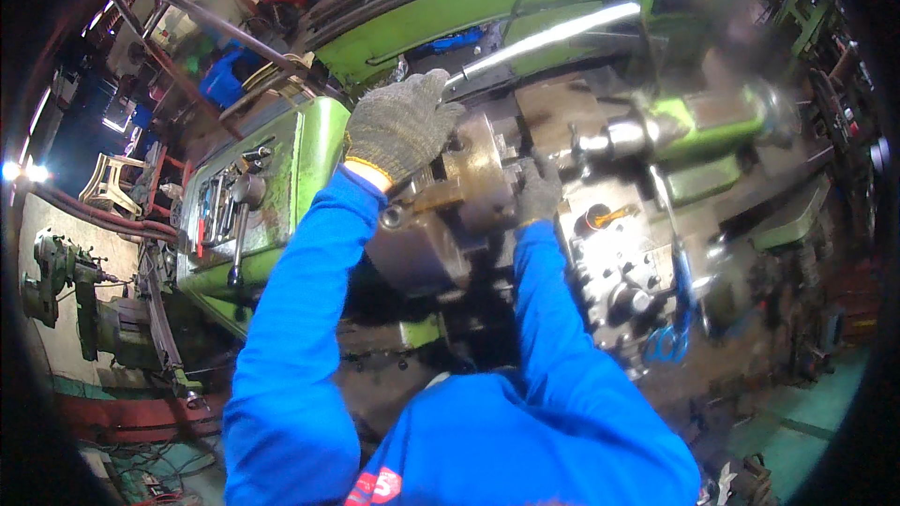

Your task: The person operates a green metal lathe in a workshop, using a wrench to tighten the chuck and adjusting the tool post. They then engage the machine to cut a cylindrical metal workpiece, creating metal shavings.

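A steel lathe chuck (478, 173) with stepped jaws is in front of me. My left hand (403, 126), in a grey knit glove, lies at the chuck's upper left side. Its fingers curl over away from me, and what they grip is hidden under the glove. A long bright tube (553, 40) slants up to the right from beside those fingertips; I cannot tell whether I touch it. My right hand (538, 193), also gloved, reaches in close to the chuck's right face. Its fingers are blurred and partly hidden.
Right of my right hand sits the tool post (614, 262), with a coiled blue hose (667, 342) beside it. The green tailstock (708, 126) stands farther right. Wrenches and other tools (225, 206) lie on the green headstock (319, 145) at left.
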Tool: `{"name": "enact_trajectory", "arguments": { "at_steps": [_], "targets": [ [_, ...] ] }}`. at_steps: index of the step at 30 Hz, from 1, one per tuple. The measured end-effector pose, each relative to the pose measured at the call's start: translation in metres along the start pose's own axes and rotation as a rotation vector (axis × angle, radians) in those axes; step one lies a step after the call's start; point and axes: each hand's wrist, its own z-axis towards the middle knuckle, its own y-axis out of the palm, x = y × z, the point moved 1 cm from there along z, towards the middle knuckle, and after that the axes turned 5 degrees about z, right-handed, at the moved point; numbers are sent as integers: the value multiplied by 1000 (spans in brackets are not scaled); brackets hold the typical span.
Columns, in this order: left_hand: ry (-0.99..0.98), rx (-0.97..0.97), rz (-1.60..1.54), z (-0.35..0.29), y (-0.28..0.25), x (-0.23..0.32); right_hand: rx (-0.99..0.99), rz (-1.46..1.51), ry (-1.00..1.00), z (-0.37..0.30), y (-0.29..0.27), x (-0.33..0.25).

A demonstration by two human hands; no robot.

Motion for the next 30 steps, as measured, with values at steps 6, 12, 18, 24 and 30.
{"name": "enact_trajectory", "arguments": {
  "at_steps": [6,12,18,24,30],
  "targets": [
    [17,31,-230,32,31,-22,16,68,48,8,-5,22],
    [183,125,-184,57,45,-26,-42,-336,-199,14,-14,31],
    [112,-155,-425,78,48,-41,-22,14,75,7,-4,20],
    [-45,-473,-79,85,15,-2,-54,-66,-66,7,-5,13],
    [216,-191,13,68,17,-1,-40,-61,2,-8,2,-13]
  ]
}}
